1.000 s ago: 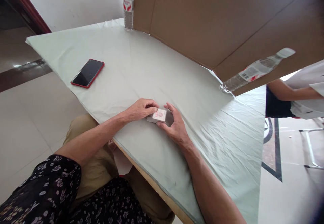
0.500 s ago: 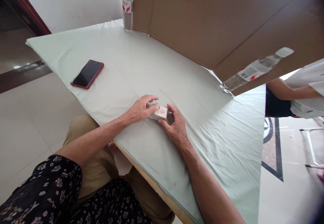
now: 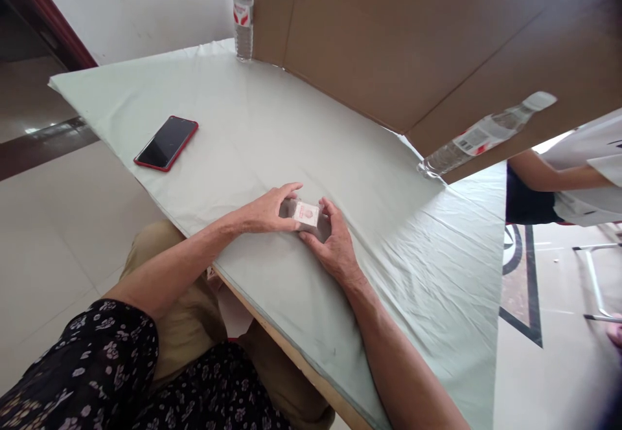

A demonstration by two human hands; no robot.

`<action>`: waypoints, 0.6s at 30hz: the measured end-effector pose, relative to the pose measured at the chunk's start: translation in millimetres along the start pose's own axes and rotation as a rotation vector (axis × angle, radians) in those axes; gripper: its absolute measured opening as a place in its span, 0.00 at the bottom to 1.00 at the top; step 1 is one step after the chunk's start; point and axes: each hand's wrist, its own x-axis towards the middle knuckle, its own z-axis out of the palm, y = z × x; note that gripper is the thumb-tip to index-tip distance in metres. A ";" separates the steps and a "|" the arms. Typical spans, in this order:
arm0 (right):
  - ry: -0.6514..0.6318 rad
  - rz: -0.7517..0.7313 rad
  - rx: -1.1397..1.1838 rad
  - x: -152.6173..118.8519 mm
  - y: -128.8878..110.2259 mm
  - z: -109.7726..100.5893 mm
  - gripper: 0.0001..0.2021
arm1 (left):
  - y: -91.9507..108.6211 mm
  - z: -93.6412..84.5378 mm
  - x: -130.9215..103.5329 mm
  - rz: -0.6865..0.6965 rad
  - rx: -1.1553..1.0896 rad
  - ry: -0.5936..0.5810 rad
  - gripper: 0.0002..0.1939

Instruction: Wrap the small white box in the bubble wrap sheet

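Note:
A small white box with pinkish-red print [image 3: 307, 214] lies on the pale green tablecloth [image 3: 233, 132], between my two hands. My left hand [image 3: 272, 211] is at its left side, the thumb along the near edge and the fingers apart from it on the far side. Around the right end curves my right hand [image 3: 335, 239], with a gap between thumb and fingers. The right thumb tip is close to the box's near corner; whether it touches cannot be made out. Neither hand appears closed on the box.
A phone in a red case [image 3: 166, 144] lies to the left. One water bottle [image 3: 243, 15] stands at the back; another bottle [image 3: 486, 133] is by the brown cardboard panel [image 3: 359, 35] on the right. Beyond the panel, a person's arm [image 3: 558, 174] shows.
My left thumb has come off the box's top to its near edge, and the left hand is spread wider. The box has turned slightly. My right hand stays almost in place.

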 end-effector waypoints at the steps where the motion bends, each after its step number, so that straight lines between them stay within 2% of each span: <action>1: -0.001 0.006 0.001 -0.3 0.4 -0.2 0.38 | -0.8 -0.4 -0.3 0.029 0.028 -0.009 0.47; 7: 0.096 0.011 0.027 -2.2 0.4 -0.1 0.35 | 1.9 7.8 0.5 0.083 0.069 0.062 0.43; 11: 0.043 0.030 0.019 -1.4 3.2 -0.6 0.37 | 1.2 7.2 1.2 0.077 0.152 0.045 0.46; 18: 0.024 0.026 0.056 -0.7 5.7 -2.1 0.39 | -5.6 4.9 1.6 0.054 0.061 0.033 0.49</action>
